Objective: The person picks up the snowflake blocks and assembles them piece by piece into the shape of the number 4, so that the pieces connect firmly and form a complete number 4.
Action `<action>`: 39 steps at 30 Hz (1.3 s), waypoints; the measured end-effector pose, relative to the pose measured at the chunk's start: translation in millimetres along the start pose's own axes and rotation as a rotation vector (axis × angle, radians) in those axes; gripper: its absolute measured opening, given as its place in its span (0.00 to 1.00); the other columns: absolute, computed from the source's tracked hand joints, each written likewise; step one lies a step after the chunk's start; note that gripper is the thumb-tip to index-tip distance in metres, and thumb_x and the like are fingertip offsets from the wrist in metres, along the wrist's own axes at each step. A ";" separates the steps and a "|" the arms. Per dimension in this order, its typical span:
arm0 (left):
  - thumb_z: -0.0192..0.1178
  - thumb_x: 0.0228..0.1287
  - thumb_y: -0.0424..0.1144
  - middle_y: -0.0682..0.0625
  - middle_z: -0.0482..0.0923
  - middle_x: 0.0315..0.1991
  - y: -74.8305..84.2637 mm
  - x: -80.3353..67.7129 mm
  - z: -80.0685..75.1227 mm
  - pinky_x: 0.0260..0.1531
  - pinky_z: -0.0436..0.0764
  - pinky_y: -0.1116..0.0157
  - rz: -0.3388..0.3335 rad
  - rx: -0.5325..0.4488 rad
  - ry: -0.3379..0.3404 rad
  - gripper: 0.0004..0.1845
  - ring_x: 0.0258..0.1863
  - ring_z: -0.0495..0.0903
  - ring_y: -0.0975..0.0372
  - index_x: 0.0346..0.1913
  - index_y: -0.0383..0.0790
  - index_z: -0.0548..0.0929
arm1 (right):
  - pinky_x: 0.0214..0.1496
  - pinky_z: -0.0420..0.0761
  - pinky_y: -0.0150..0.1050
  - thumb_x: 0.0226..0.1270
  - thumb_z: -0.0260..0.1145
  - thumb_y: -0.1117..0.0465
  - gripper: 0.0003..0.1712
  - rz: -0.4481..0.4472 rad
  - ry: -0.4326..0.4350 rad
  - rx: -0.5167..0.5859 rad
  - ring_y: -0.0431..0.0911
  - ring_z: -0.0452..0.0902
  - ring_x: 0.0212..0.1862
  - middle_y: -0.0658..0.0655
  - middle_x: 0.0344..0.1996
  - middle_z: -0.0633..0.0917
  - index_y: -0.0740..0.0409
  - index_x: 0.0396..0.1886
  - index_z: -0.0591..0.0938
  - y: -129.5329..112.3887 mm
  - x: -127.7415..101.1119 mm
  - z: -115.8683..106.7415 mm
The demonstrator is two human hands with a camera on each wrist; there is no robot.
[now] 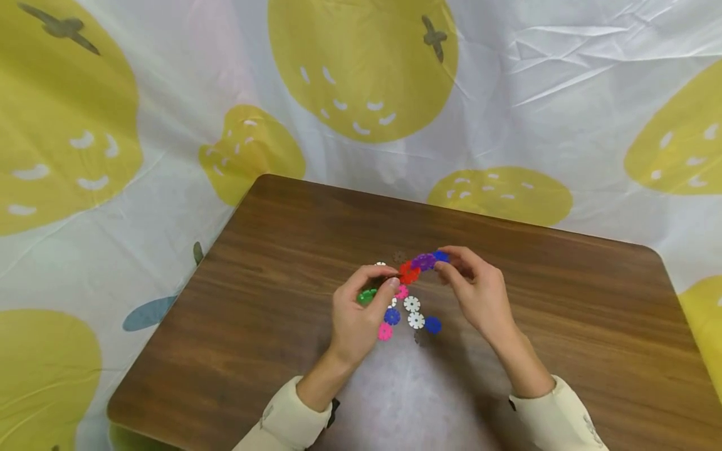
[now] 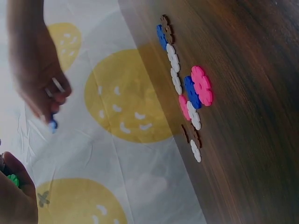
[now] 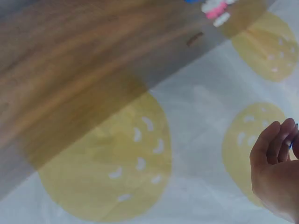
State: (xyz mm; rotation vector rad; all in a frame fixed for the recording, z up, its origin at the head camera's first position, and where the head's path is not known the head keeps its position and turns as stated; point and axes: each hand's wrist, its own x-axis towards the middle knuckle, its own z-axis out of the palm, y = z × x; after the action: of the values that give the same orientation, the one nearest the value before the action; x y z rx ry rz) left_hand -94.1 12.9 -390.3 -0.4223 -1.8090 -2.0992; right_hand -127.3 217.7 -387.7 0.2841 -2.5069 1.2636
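Note:
A string of notched plastic flower discs is held up over the table between both hands. Its red disc overlaps a purple disc, with a blue disc at the right end. My right hand pinches the blue end between thumb and fingertips; the right wrist view has this hand at its edge. My left hand grips the other end, beside the red disc. A green disc shows between its thumb and fingers, and again in the left wrist view as a green edge.
Below the hands, more discs lie on the brown wooden table: white, blue, pink and brown ones, several overlapping in rows. A fruit-patterned curtain hangs behind the table's far and left edges.

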 end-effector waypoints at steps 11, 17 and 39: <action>0.66 0.66 0.27 0.36 0.86 0.39 -0.7 -0.3 1.1 0.35 0.86 0.71 0.000 -0.007 -0.005 0.06 0.35 0.84 0.62 0.44 0.31 0.85 | 0.35 0.82 0.21 0.71 0.68 0.70 0.15 -0.095 0.111 0.162 0.33 0.82 0.31 0.57 0.26 0.85 0.60 0.56 0.85 -33.8 -4.7 -18.3; 0.65 0.67 0.26 0.34 0.85 0.36 -0.4 -1.1 2.5 0.32 0.83 0.73 0.001 -0.013 -0.014 0.06 0.31 0.82 0.60 0.44 0.30 0.85 | 0.32 0.81 0.22 0.71 0.67 0.70 0.15 -0.132 0.144 0.176 0.34 0.82 0.30 0.54 0.27 0.85 0.59 0.56 0.86 -47.8 -7.4 -24.8; 0.65 0.68 0.27 0.36 0.87 0.37 0.4 -3.8 4.8 0.36 0.88 0.67 0.081 0.020 -0.045 0.05 0.35 0.85 0.63 0.44 0.31 0.85 | 0.31 0.81 0.21 0.69 0.67 0.72 0.13 -0.157 0.178 0.170 0.34 0.81 0.28 0.46 0.25 0.85 0.61 0.51 0.88 -78.6 -11.7 -35.6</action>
State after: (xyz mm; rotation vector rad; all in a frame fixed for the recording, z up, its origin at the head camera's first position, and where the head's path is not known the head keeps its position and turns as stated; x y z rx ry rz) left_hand -90.6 17.7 -390.9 -0.5326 -1.8055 -2.0309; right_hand -84.8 200.6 -313.6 0.3823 -2.1883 1.3752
